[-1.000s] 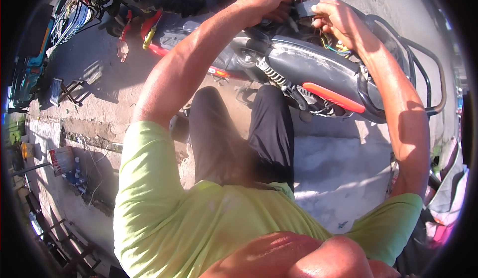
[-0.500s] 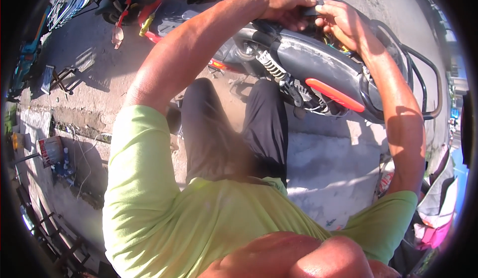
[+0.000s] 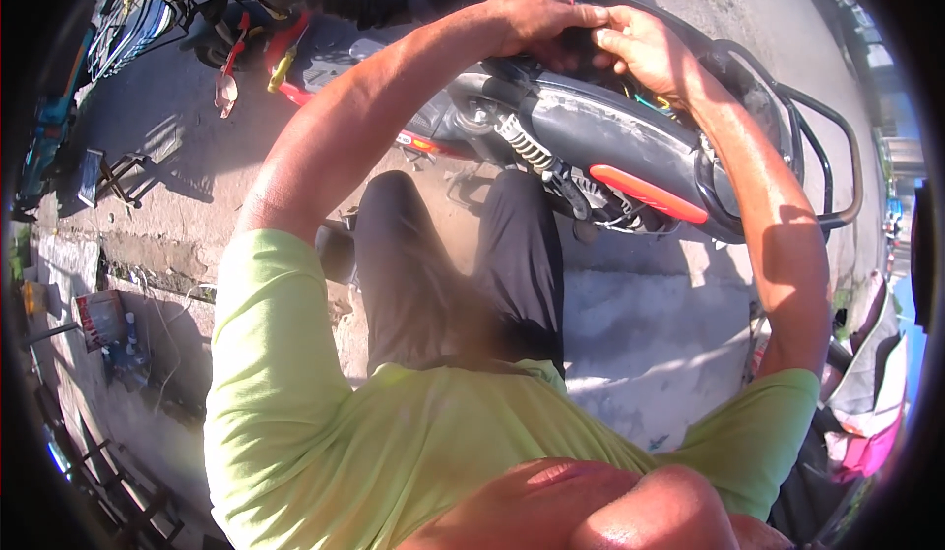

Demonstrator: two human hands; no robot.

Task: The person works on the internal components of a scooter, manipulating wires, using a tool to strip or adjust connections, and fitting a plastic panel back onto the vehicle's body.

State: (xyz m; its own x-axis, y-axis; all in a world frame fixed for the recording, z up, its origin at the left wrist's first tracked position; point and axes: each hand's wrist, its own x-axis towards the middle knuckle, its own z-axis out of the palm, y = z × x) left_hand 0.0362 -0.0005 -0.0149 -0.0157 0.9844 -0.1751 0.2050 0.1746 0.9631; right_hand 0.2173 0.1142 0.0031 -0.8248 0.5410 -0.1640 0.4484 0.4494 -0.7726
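Both my hands meet over the open top of a motorcycle [image 3: 610,122], where the seat would sit. My left hand [image 3: 541,20] is closed, its thumb pointing right against the fingers of the other hand. My right hand [image 3: 642,46] is pinched, fingertips touching my left thumb. What lies between the fingers is too small and hidden to name. Just below my right hand, thin coloured wires [image 3: 660,106] show in the opening. The dusty black side panel has a red trim strip [image 3: 648,194], and a coil-spring shock absorber [image 3: 524,142] stands beneath it.
A black tubular rear rack [image 3: 854,151] curves past my right forearm. At the left are a red-and-yellow-handled tool [image 3: 234,63], a small metal stand [image 3: 123,174] and a tin [image 3: 99,320]. My dark-trousered knees are close to the motorcycle. Fabric bags [image 3: 871,383] lie at the far right.
My hands have shifted slightly left and drawn closer together. A small grey piece seen between the fingertips earlier is now hidden. The whole view has moved a little.
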